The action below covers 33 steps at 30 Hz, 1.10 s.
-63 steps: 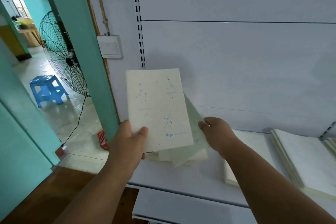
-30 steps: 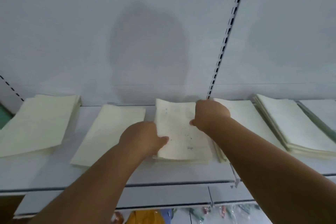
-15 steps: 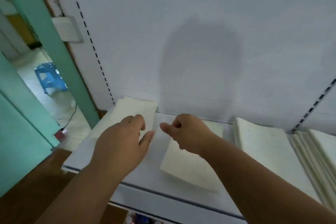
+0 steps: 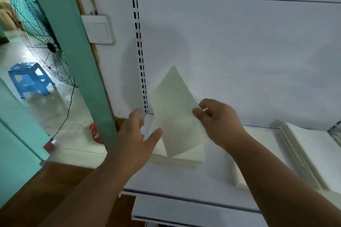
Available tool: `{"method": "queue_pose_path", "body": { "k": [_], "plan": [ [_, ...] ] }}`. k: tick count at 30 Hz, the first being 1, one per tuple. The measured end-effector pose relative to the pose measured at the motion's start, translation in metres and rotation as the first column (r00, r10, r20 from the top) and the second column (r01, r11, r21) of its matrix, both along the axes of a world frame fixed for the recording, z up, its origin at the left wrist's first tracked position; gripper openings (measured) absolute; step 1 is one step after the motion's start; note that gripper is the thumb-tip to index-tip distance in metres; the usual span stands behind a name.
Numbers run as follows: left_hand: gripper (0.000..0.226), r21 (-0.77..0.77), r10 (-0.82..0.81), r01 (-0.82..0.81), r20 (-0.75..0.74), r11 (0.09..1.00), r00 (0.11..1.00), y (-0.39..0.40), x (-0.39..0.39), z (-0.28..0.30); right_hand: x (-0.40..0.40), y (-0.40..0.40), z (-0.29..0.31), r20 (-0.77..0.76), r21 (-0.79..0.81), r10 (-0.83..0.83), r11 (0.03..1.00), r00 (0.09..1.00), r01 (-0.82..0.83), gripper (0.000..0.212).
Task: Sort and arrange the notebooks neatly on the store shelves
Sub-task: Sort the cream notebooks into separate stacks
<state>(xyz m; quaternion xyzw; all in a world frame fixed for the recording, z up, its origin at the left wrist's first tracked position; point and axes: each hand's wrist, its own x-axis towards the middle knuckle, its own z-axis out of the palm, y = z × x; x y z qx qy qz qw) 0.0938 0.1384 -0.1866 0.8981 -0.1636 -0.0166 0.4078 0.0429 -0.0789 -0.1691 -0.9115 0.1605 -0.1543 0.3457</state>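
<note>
A pale cream notebook (image 4: pixel 175 108) is tilted up above the leftmost stack (image 4: pixel 186 157) on the white shelf (image 4: pixel 184 188). My right hand (image 4: pixel 219 121) pinches its right edge between thumb and fingers. My left hand (image 4: pixel 136 140) hovers at the notebook's left edge, fingers spread and straight, holding nothing. Part of the second stack (image 4: pixel 238 180) shows behind my right forearm. A taller pile of notebooks (image 4: pixel 310 155) lies at the far right of the shelf.
A slotted upright (image 4: pixel 139 51) runs down the white back panel. A teal door frame (image 4: pixel 73 51) stands left of the shelf, with a wall switch (image 4: pixel 98 29) beside it. Beyond it are a floor fan (image 4: pixel 42 42) and a blue stool (image 4: pixel 29 79).
My view has swung left. Half a second ago both hands were above the left stack holding nothing; now my right hand has lifted one notebook from it, tilted up.
</note>
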Motion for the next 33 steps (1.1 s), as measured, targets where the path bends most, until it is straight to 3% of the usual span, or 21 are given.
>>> {"method": "queue_pose_path", "body": {
  "k": [1, 3, 5, 6, 8, 9, 11, 14, 18, 22, 24, 25, 27, 29, 31, 33],
  "plan": [
    [0.059, -0.185, 0.006, -0.024, -0.099, 0.982, 0.995, -0.001, 0.000, 0.001, -0.007, 0.013, 0.009, 0.114, 0.149, 0.009, 0.989, 0.993, -0.026, 0.028],
    [0.039, -0.521, -0.020, -0.106, -0.231, 0.847, 0.973, -0.001, -0.001, 0.002, -0.011, 0.034, 0.014, 0.237, 0.429, -0.009, 0.898, 0.971, -0.097, 0.036],
    [0.024, -0.619, 0.017, -0.183, -0.264, 0.764, 0.964, 0.006, -0.001, 0.007, -0.006, 0.041, 0.007, 0.192, 0.539, -0.082, 0.842, 0.978, -0.036, 0.054],
    [0.020, -0.594, 0.056, -0.192, -0.239, 0.782, 0.969, 0.011, 0.002, 0.008, 0.000, 0.039, -0.001, 0.092, 0.501, -0.133, 0.862, 0.987, 0.070, 0.062],
    [0.020, -0.524, 0.111, -0.210, -0.215, 0.825, 0.970, 0.022, 0.011, 0.008, 0.013, 0.028, -0.024, -0.250, 0.105, -0.247, 0.954, 0.936, 0.280, 0.074],
    [0.021, -0.503, 0.118, -0.215, -0.219, 0.837, 0.969, 0.027, 0.016, 0.006, 0.016, 0.025, -0.037, -0.396, -0.097, -0.309, 0.951, 0.865, 0.295, 0.082],
    [0.025, -0.496, 0.112, -0.225, -0.247, 0.838, 0.962, 0.032, 0.022, 0.001, 0.021, 0.020, -0.061, -0.561, -0.197, -0.305, 0.952, 0.770, 0.233, 0.095],
    [0.027, -0.507, 0.092, -0.228, -0.278, 0.831, 0.956, 0.032, 0.024, -0.007, 0.022, 0.017, -0.070, -0.562, -0.167, -0.263, 0.965, 0.784, 0.204, 0.067],
    [0.023, -0.529, 0.036, -0.196, -0.297, 0.826, 0.954, 0.031, 0.020, -0.008, 0.016, 0.020, -0.058, -0.454, -0.387, -0.339, 0.908, 0.824, 0.161, 0.037],
    [0.019, -0.552, 0.028, -0.190, -0.289, 0.812, 0.957, 0.029, 0.020, -0.004, 0.008, 0.022, -0.050, -0.308, -0.417, -0.355, 0.884, 0.883, 0.210, 0.016],
    [0.019, -0.563, 0.017, -0.179, -0.280, 0.807, 0.960, 0.028, 0.020, -0.003, 0.004, 0.019, -0.041, -0.178, -0.327, -0.326, 0.909, 0.928, 0.257, 0.018],
    [0.018, -0.558, 0.014, -0.167, -0.269, 0.813, 0.963, 0.026, 0.019, -0.002, 0.002, 0.018, -0.035, -0.092, -0.188, -0.302, 0.941, 0.949, 0.281, 0.021],
    [0.016, -0.523, 0.024, -0.148, -0.237, 0.839, 0.971, 0.019, 0.016, -0.002, -0.008, 0.020, -0.022, 0.105, 0.297, -0.242, 0.933, 0.965, 0.202, 0.023],
    [0.016, -0.507, 0.009, -0.133, -0.240, 0.852, 0.971, 0.011, 0.014, -0.001, -0.019, 0.026, -0.012, 0.185, 0.661, -0.173, 0.750, 0.967, 0.008, 0.028],
    [0.014, -0.505, -0.065, -0.095, -0.289, 0.858, 0.955, 0.000, 0.011, -0.002, -0.031, 0.033, -0.007, 0.175, 0.811, -0.072, 0.575, 0.982, -0.103, 0.036],
    [0.014, -0.472, -0.099, -0.058, -0.300, 0.879, 0.949, -0.012, 0.002, -0.006, -0.040, 0.033, -0.001, 0.086, 0.859, -0.075, 0.510, 0.993, -0.036, 0.044]
  ]
}}
